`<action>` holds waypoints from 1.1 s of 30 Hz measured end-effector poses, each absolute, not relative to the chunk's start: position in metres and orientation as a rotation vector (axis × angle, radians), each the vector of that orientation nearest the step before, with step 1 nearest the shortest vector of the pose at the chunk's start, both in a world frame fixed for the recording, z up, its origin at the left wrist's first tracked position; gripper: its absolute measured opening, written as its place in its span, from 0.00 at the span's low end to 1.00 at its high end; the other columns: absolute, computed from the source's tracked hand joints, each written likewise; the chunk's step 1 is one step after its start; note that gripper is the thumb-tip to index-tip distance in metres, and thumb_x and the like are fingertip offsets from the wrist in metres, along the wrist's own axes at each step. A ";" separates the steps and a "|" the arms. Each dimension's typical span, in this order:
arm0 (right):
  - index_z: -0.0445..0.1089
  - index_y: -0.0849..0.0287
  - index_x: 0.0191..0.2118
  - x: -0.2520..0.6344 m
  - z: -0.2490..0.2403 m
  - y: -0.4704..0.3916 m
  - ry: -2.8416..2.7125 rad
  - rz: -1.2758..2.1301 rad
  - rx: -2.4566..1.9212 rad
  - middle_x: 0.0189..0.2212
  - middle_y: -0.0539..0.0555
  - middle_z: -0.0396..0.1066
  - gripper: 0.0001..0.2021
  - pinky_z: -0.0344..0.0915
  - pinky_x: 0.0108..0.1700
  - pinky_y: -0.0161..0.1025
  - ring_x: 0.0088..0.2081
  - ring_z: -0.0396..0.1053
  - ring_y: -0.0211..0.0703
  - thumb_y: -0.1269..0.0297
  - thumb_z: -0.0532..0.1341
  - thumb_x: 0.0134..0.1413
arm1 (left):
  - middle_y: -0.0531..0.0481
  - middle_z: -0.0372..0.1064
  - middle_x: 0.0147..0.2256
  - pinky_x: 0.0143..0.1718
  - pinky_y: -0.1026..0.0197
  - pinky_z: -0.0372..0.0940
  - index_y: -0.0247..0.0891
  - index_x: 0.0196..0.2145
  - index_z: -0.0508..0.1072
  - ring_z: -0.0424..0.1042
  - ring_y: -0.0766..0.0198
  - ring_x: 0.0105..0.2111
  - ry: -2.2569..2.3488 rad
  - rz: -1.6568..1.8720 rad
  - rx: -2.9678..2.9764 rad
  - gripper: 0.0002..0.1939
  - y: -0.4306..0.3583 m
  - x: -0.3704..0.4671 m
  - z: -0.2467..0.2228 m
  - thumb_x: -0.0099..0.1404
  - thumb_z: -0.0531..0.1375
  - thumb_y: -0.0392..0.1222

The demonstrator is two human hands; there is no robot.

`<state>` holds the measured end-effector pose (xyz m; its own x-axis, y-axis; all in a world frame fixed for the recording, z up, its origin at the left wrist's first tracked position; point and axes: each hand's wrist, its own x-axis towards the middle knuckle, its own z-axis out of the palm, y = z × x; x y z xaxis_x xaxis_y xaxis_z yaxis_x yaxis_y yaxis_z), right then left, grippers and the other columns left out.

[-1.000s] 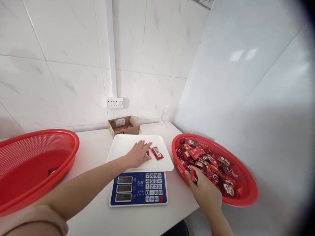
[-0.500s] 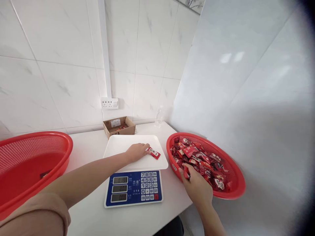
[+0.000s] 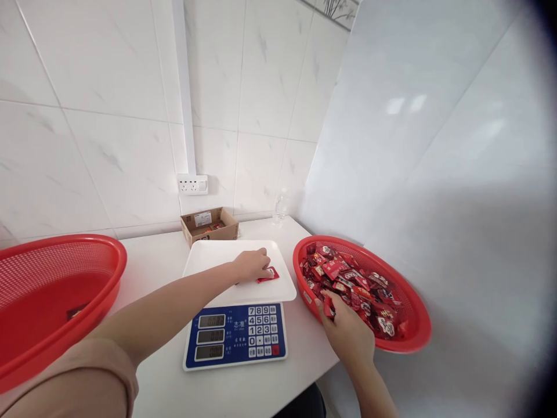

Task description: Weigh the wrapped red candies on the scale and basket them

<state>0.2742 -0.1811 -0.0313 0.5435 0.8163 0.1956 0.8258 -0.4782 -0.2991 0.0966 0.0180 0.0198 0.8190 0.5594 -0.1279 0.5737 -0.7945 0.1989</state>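
Red, white-labelled, a packet [image 3: 272, 273] lies against our left hand [image 3: 253, 266], fingers curled, grip unclear; our right hand [image 3: 351, 332] pinches a red sachet [image 3: 329, 308].

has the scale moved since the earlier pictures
No: the scale has shifted neither way against the wall socket; both slide together as the camera view changes.

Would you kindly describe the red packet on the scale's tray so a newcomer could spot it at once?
On the white table, find the scale with the blue panel. On its white tray, partly under the left hand, is the red packet; unlike those heaped in the right basket, it shows against white.
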 end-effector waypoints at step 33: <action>0.70 0.52 0.56 0.280 -0.040 -0.182 -1.321 -0.057 -2.413 0.51 0.55 0.78 0.22 0.70 0.38 0.42 0.49 0.76 0.54 0.51 0.49 0.66 | 0.43 0.71 0.51 0.48 0.46 0.71 0.37 0.51 0.72 0.73 0.55 0.47 1.190 -0.088 2.598 0.16 -0.007 0.014 0.035 0.69 0.61 0.46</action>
<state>0.2804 -0.1823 -0.0396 0.5556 0.8025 0.2173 0.8182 -0.4813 -0.3144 0.0137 -0.0069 0.0352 0.6587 0.7327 -0.1710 0.7499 -0.6207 0.2288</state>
